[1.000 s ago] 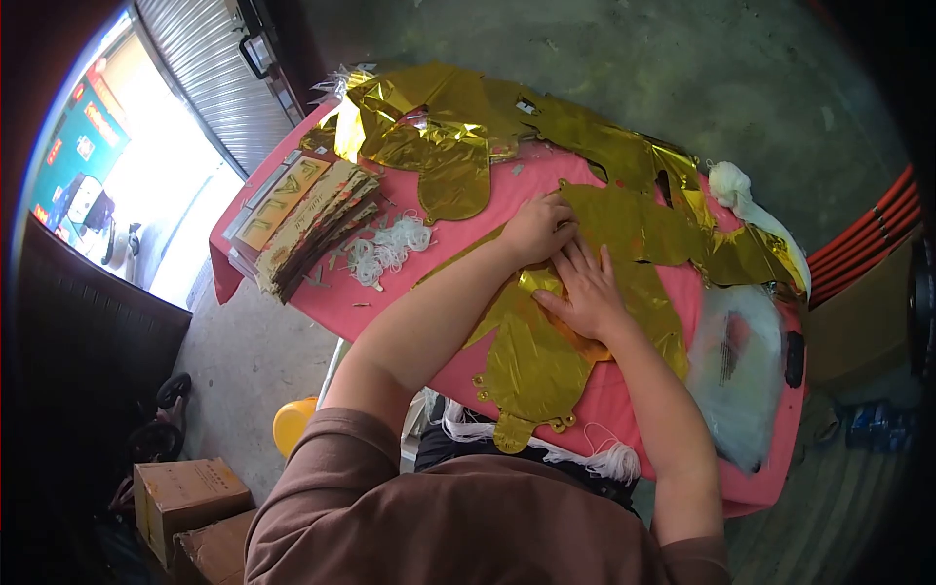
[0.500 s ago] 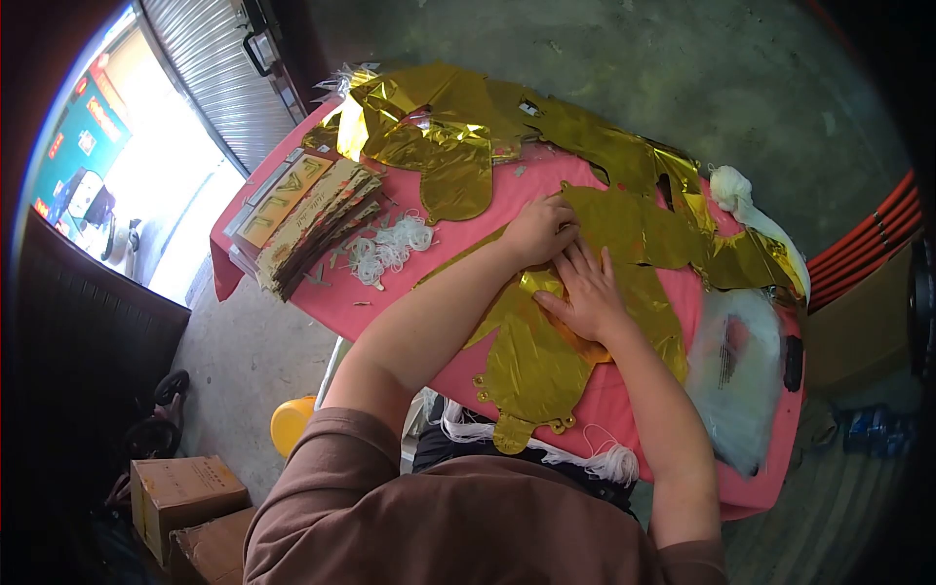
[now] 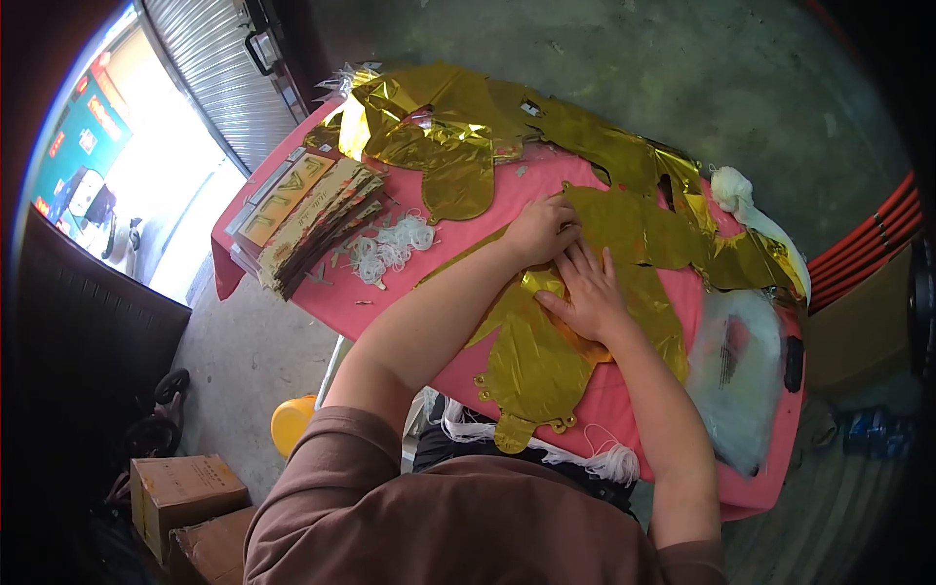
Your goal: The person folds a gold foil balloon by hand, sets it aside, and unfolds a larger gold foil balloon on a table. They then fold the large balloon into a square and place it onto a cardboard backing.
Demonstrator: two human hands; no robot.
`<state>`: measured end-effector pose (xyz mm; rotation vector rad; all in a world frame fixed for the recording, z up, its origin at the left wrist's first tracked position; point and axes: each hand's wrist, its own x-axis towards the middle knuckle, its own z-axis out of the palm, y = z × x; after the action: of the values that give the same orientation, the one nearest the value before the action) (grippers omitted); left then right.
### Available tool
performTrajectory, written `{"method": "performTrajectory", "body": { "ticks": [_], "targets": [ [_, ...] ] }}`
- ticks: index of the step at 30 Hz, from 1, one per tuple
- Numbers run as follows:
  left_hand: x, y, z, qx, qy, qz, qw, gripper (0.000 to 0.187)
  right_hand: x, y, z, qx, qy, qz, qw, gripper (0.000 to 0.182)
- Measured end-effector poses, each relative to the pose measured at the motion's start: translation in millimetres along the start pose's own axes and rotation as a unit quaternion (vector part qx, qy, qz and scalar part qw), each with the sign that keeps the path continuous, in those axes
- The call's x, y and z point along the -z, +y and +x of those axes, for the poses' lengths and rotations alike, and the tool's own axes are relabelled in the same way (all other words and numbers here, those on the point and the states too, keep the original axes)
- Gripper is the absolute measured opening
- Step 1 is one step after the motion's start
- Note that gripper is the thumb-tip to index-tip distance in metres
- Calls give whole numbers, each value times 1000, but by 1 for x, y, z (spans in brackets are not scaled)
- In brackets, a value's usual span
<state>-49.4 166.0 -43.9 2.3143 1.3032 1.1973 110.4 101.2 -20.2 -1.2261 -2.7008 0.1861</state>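
A flat gold foil balloon point(image 3: 541, 356) lies on the pink-covered table point(image 3: 453, 366) in front of me, its tabbed end toward my body. My left hand point(image 3: 541, 232) has its fingers curled together at the balloon's upper part; what sits between the fingertips is mostly hidden. Just beside it, my right hand point(image 3: 590, 297) lies flat on the foil with fingers stretched out, pressing a shiny crease. More gold foil balloons point(image 3: 624, 219) spread beyond both hands, partly overlapping.
Printed cardboard packs point(image 3: 302, 210) are stacked at the left beside a tangle of white string point(image 3: 392, 249). A clear plastic bag pile point(image 3: 736, 380) lies at the right edge, below a white yarn bundle point(image 3: 731, 187). Cardboard boxes point(image 3: 185, 497) stand on the floor.
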Motion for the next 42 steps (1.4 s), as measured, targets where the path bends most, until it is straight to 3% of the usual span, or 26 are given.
{"method": "performTrajectory", "body": {
  "ticks": [17,20,23,24,26,29,38,41,42],
  "targets": [
    [-1,-5,5,4,4,-9,1000,14,-3,7,-2,1,19,36,999,84],
    [0,-4,5,12,-3,-36,999,13,0,10,-3,6,91,135,987,76],
    [1,-2,4,2,-3,-21,1000,12,3,15,-3,-21,182,301,936,53],
    [0,-4,4,6,0,-27,1000,12,4,19,-3,-21,183,299,936,53],
    [-2,-5,3,12,2,-34,999,12,10,24,-5,-18,156,108,982,52],
    [-2,-6,3,-5,-2,-27,1000,12,20,17,-16,-82,83,112,987,56],
    [-3,-7,3,-21,9,-16,1000,11,1,19,-41,-66,51,-4,997,66],
    [4,-5,7,33,-9,-54,998,13,-1,19,-41,-68,55,-4,996,66],
    [8,-5,10,107,-13,-127,986,15,0,19,-40,-66,56,-4,996,66]
  ]
}}
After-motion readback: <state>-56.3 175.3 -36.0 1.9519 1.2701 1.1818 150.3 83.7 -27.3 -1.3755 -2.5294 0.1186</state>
